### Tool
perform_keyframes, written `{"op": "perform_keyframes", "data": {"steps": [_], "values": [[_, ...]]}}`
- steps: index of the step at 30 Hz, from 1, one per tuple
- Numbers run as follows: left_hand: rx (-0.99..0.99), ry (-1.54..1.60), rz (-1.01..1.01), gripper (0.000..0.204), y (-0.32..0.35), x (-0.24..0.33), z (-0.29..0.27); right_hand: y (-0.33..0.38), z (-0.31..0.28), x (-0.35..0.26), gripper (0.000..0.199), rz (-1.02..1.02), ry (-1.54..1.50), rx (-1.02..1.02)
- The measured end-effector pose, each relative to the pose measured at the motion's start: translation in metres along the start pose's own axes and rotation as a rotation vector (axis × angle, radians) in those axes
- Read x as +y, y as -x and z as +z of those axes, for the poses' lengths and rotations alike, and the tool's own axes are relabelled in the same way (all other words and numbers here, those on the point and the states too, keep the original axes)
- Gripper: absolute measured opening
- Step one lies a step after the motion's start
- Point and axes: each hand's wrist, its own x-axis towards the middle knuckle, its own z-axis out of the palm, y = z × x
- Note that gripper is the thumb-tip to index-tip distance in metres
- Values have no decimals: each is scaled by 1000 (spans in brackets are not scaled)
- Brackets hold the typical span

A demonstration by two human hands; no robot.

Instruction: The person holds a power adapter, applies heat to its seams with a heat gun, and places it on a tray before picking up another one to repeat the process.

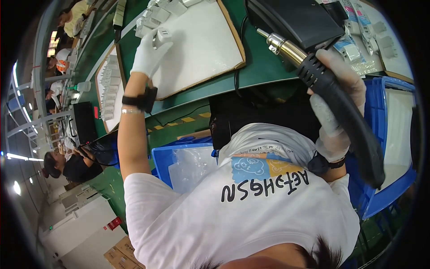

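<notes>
My left hand (pixel 150 53), in a white glove, is over a white board with a brown edge (pixel 201 54). Its thumb and fingers close around a small white USB charger (pixel 164 34) with ports on its face. Just beyond it, more white chargers (pixel 154 17) stand in a cluster along the board's far left side. My right hand (pixel 342 85), also gloved, grips a hot-air gun (pixel 329 85) with a black vented handle and a metal nozzle. The nozzle tip points up and left, above the green table, apart from the charger.
A black box-shaped device (pixel 295 22) sits on the green table (pixel 264 62) near the nozzle. Packaged chargers (pixel 354 49) lie at the right. Blue bins (pixel 378 130) flank me. Another board with chargers (pixel 109 85) is at left, where several people work.
</notes>
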Motion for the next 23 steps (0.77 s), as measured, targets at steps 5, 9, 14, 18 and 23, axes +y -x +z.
{"op": "perform_keyframes", "data": {"steps": [5,9,14,18,23], "values": [[15,1125,18,53,82,74,-5,5,1,13,45,-57,-107,120],[-16,1229,-10,56,128,106,14,9,-11,27,52,91,-251,358],[-82,1349,-119,57,153,114,42,14,-14,29,59,9,-47,250],[-149,1371,-198,56,159,117,52,11,18,10,54,96,62,238],[-112,1357,-129,59,173,113,59,48,-111,76,63,-221,638,-277]]}}
